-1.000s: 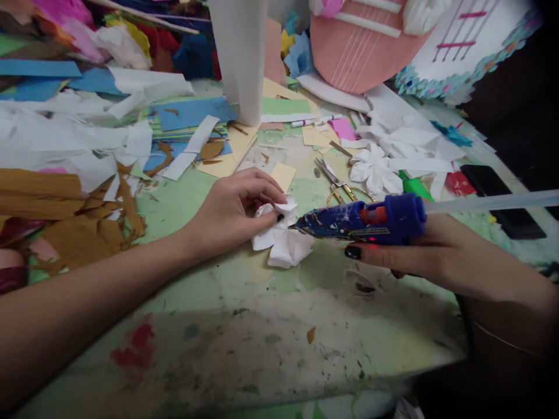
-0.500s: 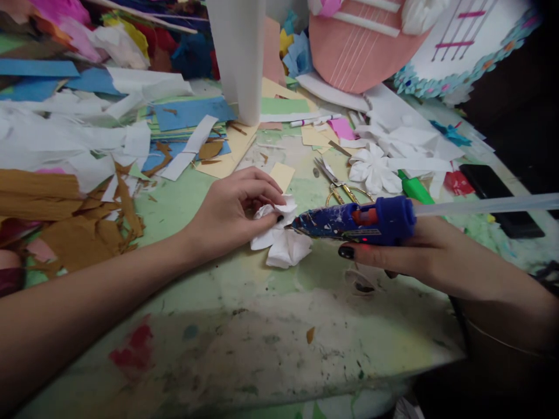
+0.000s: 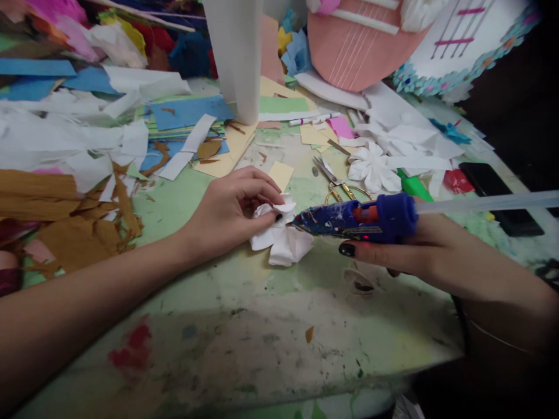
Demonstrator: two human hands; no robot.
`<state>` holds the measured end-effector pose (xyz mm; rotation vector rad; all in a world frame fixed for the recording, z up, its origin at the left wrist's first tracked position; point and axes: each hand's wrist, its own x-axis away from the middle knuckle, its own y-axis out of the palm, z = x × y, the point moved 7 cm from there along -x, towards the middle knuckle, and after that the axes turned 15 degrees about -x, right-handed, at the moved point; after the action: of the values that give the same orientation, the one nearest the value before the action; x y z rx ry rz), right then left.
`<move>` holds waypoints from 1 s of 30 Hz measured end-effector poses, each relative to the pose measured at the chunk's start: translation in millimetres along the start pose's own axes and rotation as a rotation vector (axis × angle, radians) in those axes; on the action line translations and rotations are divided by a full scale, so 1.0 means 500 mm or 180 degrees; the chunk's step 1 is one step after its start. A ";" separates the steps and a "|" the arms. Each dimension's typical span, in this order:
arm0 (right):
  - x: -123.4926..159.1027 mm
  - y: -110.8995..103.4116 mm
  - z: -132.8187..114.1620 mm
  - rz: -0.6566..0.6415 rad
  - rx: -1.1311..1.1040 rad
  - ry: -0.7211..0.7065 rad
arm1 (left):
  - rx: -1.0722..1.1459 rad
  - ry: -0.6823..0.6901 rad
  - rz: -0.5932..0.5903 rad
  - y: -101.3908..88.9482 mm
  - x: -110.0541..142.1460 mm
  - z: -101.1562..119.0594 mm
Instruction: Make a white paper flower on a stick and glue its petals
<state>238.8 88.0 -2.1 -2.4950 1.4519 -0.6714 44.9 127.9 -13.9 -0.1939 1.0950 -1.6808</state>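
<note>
My left hand (image 3: 231,209) pinches a white paper flower (image 3: 282,235) that lies on the stained green table (image 3: 262,326); thumb and fingers close on its upper petals. My right hand (image 3: 414,250) grips a blue glue gun (image 3: 358,219) held level, its nozzle touching the flower's centre from the right. A clear glue stick (image 3: 484,202) sticks out of the gun's back toward the right edge.
Scissors (image 3: 336,181) and a finished white paper flower (image 3: 374,167) lie just behind the gun. A green marker (image 3: 413,186), a black phone (image 3: 502,195), a white paper roll (image 3: 238,58), pink and white guitar-shaped boards (image 3: 362,46) and heaps of paper scraps (image 3: 65,145) crowd the back and left.
The glue gun's nozzle has shifted slightly left, in to the flower's centre. My left hand keeps its pinch on the petals, almost unmoved.
</note>
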 end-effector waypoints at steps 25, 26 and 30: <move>0.003 -0.019 -0.009 0.0146 -0.0951 -0.0080 | -0.0476 0.0205 0.0148 -0.006 0.006 0.011; 0.004 -0.026 -0.011 0.0204 -0.1004 -0.0104 | -0.0517 0.0233 0.0177 -0.007 0.007 0.012; 0.007 -0.042 -0.001 0.0273 -0.1036 0.0010 | -0.0569 0.0297 0.0210 -0.008 0.007 0.016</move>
<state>256.5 95.9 7.1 -2.6424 1.7839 -0.4545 45.6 120.3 -7.9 -0.1927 1.3093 -1.5464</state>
